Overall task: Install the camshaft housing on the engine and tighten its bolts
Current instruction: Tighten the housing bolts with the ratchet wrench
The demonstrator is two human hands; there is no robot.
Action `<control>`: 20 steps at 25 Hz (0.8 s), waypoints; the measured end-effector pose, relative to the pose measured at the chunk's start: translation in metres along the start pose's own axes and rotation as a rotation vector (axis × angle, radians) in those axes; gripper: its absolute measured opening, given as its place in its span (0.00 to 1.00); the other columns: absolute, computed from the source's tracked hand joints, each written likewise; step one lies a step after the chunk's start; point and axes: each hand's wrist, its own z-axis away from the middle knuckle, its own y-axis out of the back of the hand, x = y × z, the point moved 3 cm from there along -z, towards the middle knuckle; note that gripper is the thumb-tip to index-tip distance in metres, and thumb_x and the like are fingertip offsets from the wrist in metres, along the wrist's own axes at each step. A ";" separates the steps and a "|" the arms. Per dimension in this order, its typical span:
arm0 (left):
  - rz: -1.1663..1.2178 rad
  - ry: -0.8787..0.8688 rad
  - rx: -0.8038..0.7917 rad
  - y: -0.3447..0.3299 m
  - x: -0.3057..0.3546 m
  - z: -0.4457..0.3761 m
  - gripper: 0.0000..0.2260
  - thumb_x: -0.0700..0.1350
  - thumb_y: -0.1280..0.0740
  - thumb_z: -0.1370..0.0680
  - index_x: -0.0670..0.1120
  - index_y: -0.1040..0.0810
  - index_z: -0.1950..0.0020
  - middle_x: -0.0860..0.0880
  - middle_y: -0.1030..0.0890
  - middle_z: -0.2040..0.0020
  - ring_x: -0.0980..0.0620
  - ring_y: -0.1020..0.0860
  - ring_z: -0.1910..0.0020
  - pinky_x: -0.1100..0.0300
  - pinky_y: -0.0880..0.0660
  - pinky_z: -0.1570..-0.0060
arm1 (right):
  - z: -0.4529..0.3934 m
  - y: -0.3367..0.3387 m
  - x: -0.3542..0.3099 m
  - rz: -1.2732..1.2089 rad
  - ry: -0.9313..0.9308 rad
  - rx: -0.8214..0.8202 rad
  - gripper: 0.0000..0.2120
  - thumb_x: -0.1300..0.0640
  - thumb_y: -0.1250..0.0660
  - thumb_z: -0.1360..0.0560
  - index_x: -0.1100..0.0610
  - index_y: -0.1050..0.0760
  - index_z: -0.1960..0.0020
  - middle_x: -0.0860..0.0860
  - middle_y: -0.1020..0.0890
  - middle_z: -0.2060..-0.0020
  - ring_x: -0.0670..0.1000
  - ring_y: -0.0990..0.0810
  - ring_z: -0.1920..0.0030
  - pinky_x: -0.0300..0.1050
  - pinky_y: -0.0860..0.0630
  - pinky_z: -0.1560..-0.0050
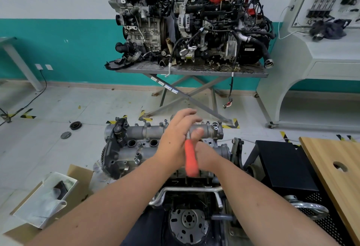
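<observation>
Looks like bolt-tightening stage: camshaft housing (pixel 165 140) already seated on top of engine (pixel 187 203), w/ bolts (pixel 136 160) standing proud along its near edge and more along far edge. Whether any are snugged yet: can't tell.

Right hand (pixel 204 156) wrapped round orange-handled tool (pixel 190 160), handle pointing back toward camera, thumb up near top of shaft. Left hand (pixel 173 144) reaching across over it, fingers spread and loosely extended, blurred, not clearly pinching anything; possibly steadying tool head, unsure.

Next move, prob.: seat tool square on a bolt head, keep shaft upright, turn down evenly, then go bolt to bolt rather than fully torquing one side first. Risk of cross-threading or slipping off if tip not fully engaged.

Hidden/unclear: tool tip and bolt under it covered by both hands; type of tool (driver vs. T-handle) not readable. Right half of housing masked by forearms. Motion blur on left fingertips. Engine base cut off at bottom edge. Cardboard box (pixel 52 203) on floor left of engine, contents indistinct.
</observation>
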 end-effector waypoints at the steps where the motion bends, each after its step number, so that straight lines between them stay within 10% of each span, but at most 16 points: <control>1: 0.115 0.081 0.034 -0.001 -0.002 0.002 0.17 0.61 0.45 0.18 0.56 0.24 0.37 0.59 0.27 0.33 0.58 0.27 0.33 0.56 0.29 0.35 | 0.000 -0.001 0.002 0.006 -0.010 -0.017 0.08 0.51 0.38 0.36 0.52 0.22 0.67 0.53 0.16 0.67 0.50 0.19 0.68 0.49 0.19 0.59; 4: 0.635 0.530 0.143 -0.015 -0.003 0.003 0.19 0.65 0.49 0.20 0.65 0.20 0.45 0.55 0.16 0.43 0.53 0.18 0.47 0.54 0.22 0.46 | -0.003 0.000 0.005 -0.013 -0.031 -0.024 0.06 0.52 0.36 0.35 0.52 0.22 0.66 0.51 0.16 0.70 0.46 0.21 0.73 0.43 0.22 0.63; 7: 0.926 0.787 0.228 -0.017 -0.008 -0.005 0.25 0.61 0.49 0.16 0.49 0.16 0.51 0.44 0.16 0.61 0.47 0.17 0.61 0.54 0.21 0.57 | -0.004 0.001 0.007 -0.006 -0.052 -0.008 0.07 0.54 0.33 0.31 0.50 0.23 0.67 0.50 0.16 0.70 0.44 0.21 0.72 0.41 0.22 0.64; 13: 0.632 0.917 -0.060 0.007 -0.008 -0.030 0.11 0.50 0.41 0.19 0.43 0.25 0.45 0.47 0.21 0.72 0.45 0.18 0.68 0.44 0.24 0.41 | -0.005 0.001 0.007 0.023 -0.063 -0.010 0.06 0.50 0.31 0.31 0.52 0.23 0.64 0.49 0.15 0.68 0.45 0.19 0.71 0.45 0.20 0.60; 20: 0.127 0.731 -0.598 0.014 0.018 -0.054 0.09 0.44 0.39 0.19 0.42 0.24 0.43 0.48 0.19 0.70 0.51 0.16 0.63 0.55 0.28 0.58 | -0.005 0.000 0.009 0.054 -0.047 -0.003 0.09 0.51 0.30 0.31 0.57 0.22 0.61 0.49 0.15 0.68 0.45 0.19 0.71 0.48 0.19 0.57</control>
